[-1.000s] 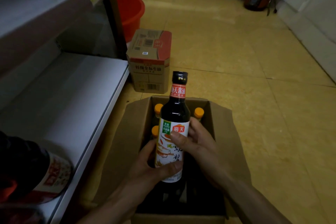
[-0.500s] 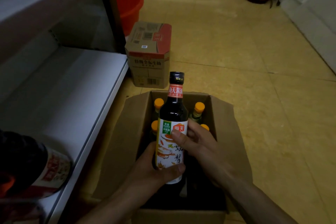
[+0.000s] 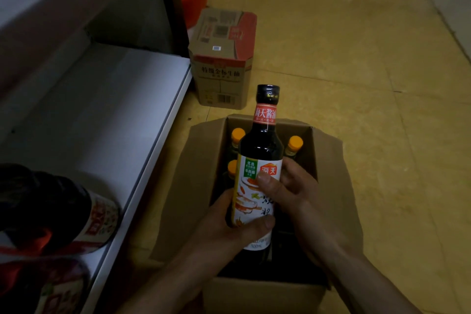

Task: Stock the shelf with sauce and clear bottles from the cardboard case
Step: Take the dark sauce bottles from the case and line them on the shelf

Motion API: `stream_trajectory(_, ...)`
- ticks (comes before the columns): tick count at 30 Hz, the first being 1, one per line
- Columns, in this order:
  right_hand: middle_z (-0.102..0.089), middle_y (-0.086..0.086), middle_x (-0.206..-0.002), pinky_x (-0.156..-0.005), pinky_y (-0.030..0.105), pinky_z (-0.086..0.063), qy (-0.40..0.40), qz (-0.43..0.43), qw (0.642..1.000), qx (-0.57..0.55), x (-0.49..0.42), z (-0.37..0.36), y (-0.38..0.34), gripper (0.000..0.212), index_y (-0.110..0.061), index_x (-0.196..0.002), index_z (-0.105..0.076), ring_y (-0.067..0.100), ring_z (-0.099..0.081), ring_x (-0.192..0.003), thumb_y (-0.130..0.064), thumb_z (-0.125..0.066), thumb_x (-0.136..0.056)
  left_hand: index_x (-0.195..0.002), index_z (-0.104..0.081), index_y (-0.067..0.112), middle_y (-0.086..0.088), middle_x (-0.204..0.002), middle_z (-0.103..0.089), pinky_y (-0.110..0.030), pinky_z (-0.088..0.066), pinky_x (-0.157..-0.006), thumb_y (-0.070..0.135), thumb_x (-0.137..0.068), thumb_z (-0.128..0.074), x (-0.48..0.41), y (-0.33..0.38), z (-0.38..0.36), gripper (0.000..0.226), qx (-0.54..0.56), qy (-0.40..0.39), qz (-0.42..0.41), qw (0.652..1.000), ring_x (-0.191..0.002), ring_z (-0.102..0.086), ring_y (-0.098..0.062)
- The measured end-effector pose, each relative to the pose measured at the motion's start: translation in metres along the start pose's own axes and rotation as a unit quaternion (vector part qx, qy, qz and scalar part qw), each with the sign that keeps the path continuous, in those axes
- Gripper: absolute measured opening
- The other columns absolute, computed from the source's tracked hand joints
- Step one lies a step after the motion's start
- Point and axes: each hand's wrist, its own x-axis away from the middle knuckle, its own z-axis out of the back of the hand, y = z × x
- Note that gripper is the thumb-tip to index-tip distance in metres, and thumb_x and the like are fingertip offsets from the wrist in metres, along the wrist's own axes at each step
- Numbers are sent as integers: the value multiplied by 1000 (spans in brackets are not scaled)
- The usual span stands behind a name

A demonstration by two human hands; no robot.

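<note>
Holding sauce bottle [image 3: 261, 145] labelled 海天酱油

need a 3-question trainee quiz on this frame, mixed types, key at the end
1. True or false: the left hand and the right hand both grip the dark sauce bottle, which is upright above the cardboard case.
2. How many orange caps show inside the case? A) one B) three C) six
3. Fill in: the white shelf lies on the person's ____ side of the case.
Key: 1 true; 2 B; 3 left.
</note>
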Motion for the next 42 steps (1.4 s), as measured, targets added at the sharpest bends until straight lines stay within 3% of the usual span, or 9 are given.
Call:
stream_trajectory(3,-78,-5,-114,-83,26,-62,21,4,1000,19,7,-8,-6,51,-19,-130,-62,13,-75,-105,-30,-70,-81,-129,-54,44,26,-115,-73,-14,-55,-83,32,-85,-77,9,5,-2,51,5,-3,10,1000,-105,-69,8)
stream_trajectory(11,-77,-11,-115,-89,25,-60,52,-20,997,52,37,-25,-27,55,-26,-131,-61,6,-73,-106,-33,-73,-77,-129,-49,47,26,-120,-71,-13,-55,-84,34,-80,-84,38,15,-5,62,35,1,28,999,-112,-67,5)
stream_trajectory(14,-77,-9,-113,-84,22,-61,66,-42,996,41,54,-27,-33,56,-24,-131,-61,6,-74,-103,-30,-73,-77,-131,-51,43,19,-122,-72,-21,-57,-87,47,-67,-87,55,16,-9,73,38,1,42,998,-114,-69,-3)
stream_trajectory(18,-78,-3,-112,-81,27,-62,83,-70,994,14,83,-29,-34,53,-24,-132,-61,15,-75,-104,-27,-81,-83,-131,-56,35,11,-117,-76,-29,-61,-87,32,-71,-85,80,11,-23,67,57,6,67,996,-108,-73,-8)
stream_trajectory(23,-75,8,-120,-88,38,-62,88,-64,994,-3,115,-28,-25,52,-14,-139,-55,25,-73,-112,-18,-66,-89,-125,-59,34,10,-109,-78,-45,-61,-85,46,-57,-85,100,1,-38,74,66,29,89,993,-97,-76,-12)
stream_trajectory(27,-73,8,-125,-91,32,-60,87,-72,994,-1,132,-31,-33,51,-9,-142,-53,22,-70,-117,-15,-63,-93,-127,-58,31,10,-110,-77,-36,-64,-79,46,-59,-90,116,6,-40,76,41,36,101,993,-99,-76,-12)
stream_trajectory(32,-74,4,-124,-93,33,-60,79,-115,990,23,156,-33,-64,50,-11,-141,-53,18,-71,-116,-20,-68,-94,-124,-60,31,18,-107,-77,-16,-58,-73,23,-76,-84,149,29,-50,54,36,37,127,991,-97,-74,0)
stream_trajectory(36,-74,-2,-124,-96,40,-59,74,-143,986,38,180,-31,-116,55,-15,-139,-55,14,-70,-116,-25,-67,-87,-121,-59,33,23,-107,-76,-13,-56,-75,22,-75,-83,183,71,-62,53,48,21,142,989,-98,-73,3)
stream_trajectory(42,-74,0,-122,-95,41,-60,70,-136,986,60,217,-41,-233,47,-14,-138,-56,16,-71,-114,-24,-70,-94,-125,-60,22,4,-116,-77,-27,-60,-88,11,-87,-78,246,179,-71,44,55,-9,140,989,-108,-73,-12)
